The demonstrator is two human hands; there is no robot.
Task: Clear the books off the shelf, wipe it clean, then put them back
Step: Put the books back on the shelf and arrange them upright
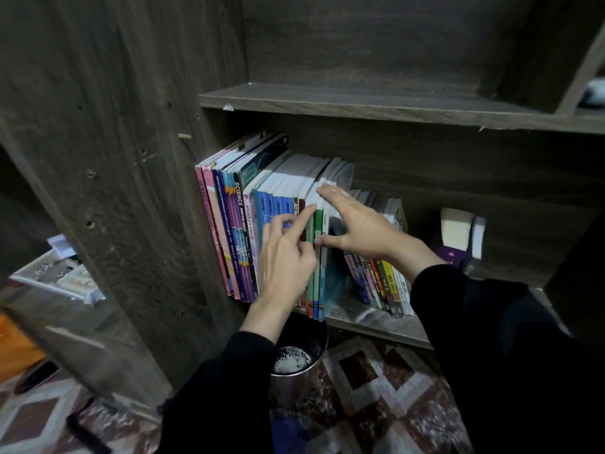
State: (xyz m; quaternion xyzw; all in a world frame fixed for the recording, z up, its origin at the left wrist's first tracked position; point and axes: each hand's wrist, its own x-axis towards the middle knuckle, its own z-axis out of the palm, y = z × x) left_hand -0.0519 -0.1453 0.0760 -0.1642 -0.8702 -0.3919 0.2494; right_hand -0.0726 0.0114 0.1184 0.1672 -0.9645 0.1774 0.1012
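Tall colourful paperback books [229,231] stood on the dark wooden shelf [393,329], left of both grips. The left grip [284,257] held nothing, its index finger touching a green-spined book [316,290]. The right grip [357,224], fingers spread and released, rested on the book tops.

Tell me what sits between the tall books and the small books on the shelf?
Nothing: the head view shows a bare strip of shelf between the tall books and the small books.
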